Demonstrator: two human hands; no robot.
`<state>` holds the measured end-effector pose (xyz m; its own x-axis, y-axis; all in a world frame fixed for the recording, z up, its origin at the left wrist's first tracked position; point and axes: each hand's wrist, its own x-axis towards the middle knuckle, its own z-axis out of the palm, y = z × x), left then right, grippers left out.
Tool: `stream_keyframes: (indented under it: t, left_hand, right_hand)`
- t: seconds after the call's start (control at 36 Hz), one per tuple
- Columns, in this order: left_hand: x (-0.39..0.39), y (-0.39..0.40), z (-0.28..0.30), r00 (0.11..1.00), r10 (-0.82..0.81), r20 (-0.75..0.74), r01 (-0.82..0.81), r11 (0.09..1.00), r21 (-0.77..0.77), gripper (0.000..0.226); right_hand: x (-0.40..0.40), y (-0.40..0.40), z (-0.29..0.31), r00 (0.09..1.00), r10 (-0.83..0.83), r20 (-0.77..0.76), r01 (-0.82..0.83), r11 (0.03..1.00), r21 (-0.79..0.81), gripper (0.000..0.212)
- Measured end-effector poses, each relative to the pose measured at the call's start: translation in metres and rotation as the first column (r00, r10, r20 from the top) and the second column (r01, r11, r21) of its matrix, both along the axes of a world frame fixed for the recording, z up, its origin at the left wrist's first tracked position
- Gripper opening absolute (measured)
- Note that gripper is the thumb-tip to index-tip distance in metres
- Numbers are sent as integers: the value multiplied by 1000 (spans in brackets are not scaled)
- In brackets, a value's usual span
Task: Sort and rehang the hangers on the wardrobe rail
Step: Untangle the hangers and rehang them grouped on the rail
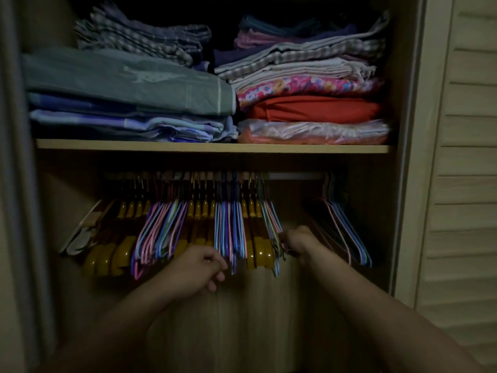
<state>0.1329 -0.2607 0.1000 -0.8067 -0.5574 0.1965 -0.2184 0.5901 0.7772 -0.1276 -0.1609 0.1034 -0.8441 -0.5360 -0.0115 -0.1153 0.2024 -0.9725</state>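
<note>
A metal rail (293, 175) runs under the wardrobe shelf. Mixed along its left and middle hang several brown wooden hangers (123, 254) and bunches of thin coloured wire hangers (161, 232). A separate small bunch of wire hangers (347, 232) hangs at the right end. My left hand (200, 267) is curled at the lower tips of the middle blue and purple wire hangers (230, 232); its grip is unclear. My right hand (297, 242) closes on the lower ends of the rightmost wire hangers (273, 222) of the main group.
Above the rail, a wooden shelf (215, 146) carries stacks of folded cloth (129, 87), a red and floral pile (312, 103) at the right. A louvred door (462, 157) stands to the right. A bare stretch of rail separates the two hanger groups.
</note>
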Motion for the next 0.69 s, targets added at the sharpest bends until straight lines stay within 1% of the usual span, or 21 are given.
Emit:
stream_keyframes:
  t: [0.08, 0.14, 0.25, 0.31, 0.36, 0.39, 0.42, 0.47, 0.5, 0.61, 0.69]
  left_hand:
    - [6, -3, 4, 1000, 8, -20, -8, 1000, 1, 19]
    - [10, -4, 5, 999, 9, -34, -9, 1000, 8, 19]
    - [18, -4, 3, 999, 23, -42, -22, 999, 32, 19]
    - [21, -4, 2, 999, 28, -34, -27, 999, 37, 19]
    - [23, -3, 3, 999, 32, -23, -31, 999, 33, 19]
    - [24, -2, 3, 999, 33, -22, -33, 999, 33, 19]
    - [24, -1, 4, 999, 34, -22, -33, 999, 38, 19]
    - [24, 2, 6, 999, 33, -25, -31, 998, 53, 19]
    - [23, 5, 6, 999, 30, -25, -28, 998, 59, 19]
    - [19, 15, 3, 999, 3, -34, -1, 998, 70, 18]
    - [18, 17, -8, 999, -22, -42, 26, 995, 92, 18]
  right_hand:
    - [-2, 0, 5, 998, -52, -46, 52, 999, -4, 11]
    - [-4, 0, 8, 993, -79, -90, 79, 997, -4, 14]
    - [-8, -2, 15, 957, -127, -261, 132, 991, 1, 9]
    - [-13, -3, 18, 942, -151, -299, 155, 988, -11, 10]
    - [-18, -6, 25, 918, -192, -346, 193, 981, -32, 16]
    - [-21, -7, 29, 906, -217, -364, 215, 976, -46, 13]
    - [-22, -8, 34, 896, -234, -376, 227, 972, -65, 12]
    - [-26, -9, 45, 890, -255, -378, 238, 967, -92, 24]
    - [-28, -8, 50, 891, -251, -378, 236, 968, -85, 25]
    - [-48, -1, 57, 917, -204, -343, 207, 978, -31, 21]
    - [-56, 10, 43, 922, -166, -350, 188, 982, 29, 22]
